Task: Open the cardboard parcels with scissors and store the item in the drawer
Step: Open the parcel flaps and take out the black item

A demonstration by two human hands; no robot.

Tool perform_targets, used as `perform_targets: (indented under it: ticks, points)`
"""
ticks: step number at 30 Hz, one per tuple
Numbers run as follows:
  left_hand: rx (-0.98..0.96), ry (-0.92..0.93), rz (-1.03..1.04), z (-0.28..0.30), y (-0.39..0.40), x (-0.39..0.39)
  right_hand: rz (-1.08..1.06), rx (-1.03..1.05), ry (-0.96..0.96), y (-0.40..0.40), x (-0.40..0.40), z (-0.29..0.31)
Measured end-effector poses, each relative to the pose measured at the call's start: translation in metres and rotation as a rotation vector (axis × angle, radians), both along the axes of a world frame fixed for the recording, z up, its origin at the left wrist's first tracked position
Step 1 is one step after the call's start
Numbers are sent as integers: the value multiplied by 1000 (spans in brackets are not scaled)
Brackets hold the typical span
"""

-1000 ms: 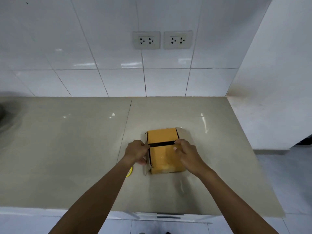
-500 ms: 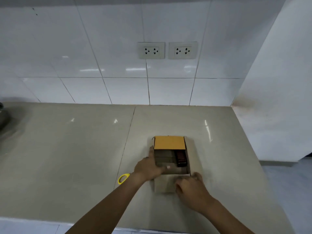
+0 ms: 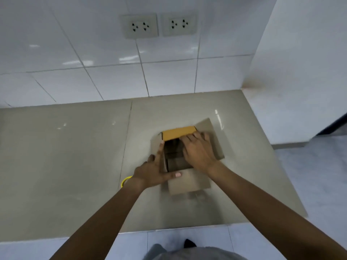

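Note:
A small cardboard parcel (image 3: 187, 182) lies open on the grey counter, its flaps spread out and its far flap showing yellow (image 3: 178, 132). My left hand (image 3: 154, 170) lies flat on the left flap and near corner, fingers spread, pinning the box. My right hand (image 3: 199, 152) reaches into the right side of the opening, fingers curled over the far edge; what they touch is hidden. The inside looks dark and I cannot make out the item. A yellow scissor handle (image 3: 125, 180) peeks out from under my left wrist.
The counter (image 3: 65, 156) ends at a tiled wall with two power sockets (image 3: 139, 25) behind, and a white side wall (image 3: 300, 72) on the right. Its front edge is close to my body, with floor tiles below.
The box was shut with black tape a second ago; its flaps now lie open. My right hand moved from the near flap into the opening. The view tilted downward.

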State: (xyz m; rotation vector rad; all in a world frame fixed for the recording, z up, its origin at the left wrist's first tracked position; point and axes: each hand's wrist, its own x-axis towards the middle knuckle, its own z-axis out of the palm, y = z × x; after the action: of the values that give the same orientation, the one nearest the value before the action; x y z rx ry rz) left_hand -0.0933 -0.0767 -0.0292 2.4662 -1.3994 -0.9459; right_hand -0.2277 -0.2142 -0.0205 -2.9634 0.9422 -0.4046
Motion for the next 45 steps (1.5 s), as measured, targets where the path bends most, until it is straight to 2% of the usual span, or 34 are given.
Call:
perform_targets:
  ticks: [3, 6, 10, 15, 17, 18, 21, 22, 26, 28, 34, 36, 38, 42, 45]
  points:
    - [7, -49, -66, 1, -4, -3, 6, 78, -30, -6, 5, -1]
    - [55, -100, -127, 1, -9, -5, 8, 158, 28, -24, 14, 3]
    - [65, -129, -93, 1, -7, -10, -94, 322, 162, -57, 20, -10]
    - [18, -188, -53, -4, -4, -14, -236, 659, 118, -78, 28, -16]
    - [24, -191, -45, -4, -6, -14, -228, 713, 140, -82, 27, -9]
    - [30, -183, -43, -3, -6, -13, -201, 641, 138, -81, 25, -7]
    - [44, -159, -29, -4, -12, -10, -130, 191, 115, -59, 14, -7]
    - [40, -137, -11, -5, -15, -8, -128, 104, 128, -49, 12, -6]
    - [23, -15, 62, -10, -28, 2, -200, 100, 339, -23, 14, -11]
    - [36, 4, 73, -9, -29, 0, -229, 115, 357, -20, 12, -15]
    - [-23, -151, 172, -2, -23, -16, -196, 225, 261, -14, 8, -13]
    - [-34, -178, 183, -3, -22, -19, -237, 346, 117, -11, 5, -3]
    - [-29, -195, 181, -5, -22, -19, -294, 484, -145, -8, 2, 9]
    - [-48, -209, 225, -5, -26, -19, -242, 380, -503, 11, -19, 12]
    - [-90, -152, 255, -7, -27, -19, -89, 321, -561, 35, -48, -4]
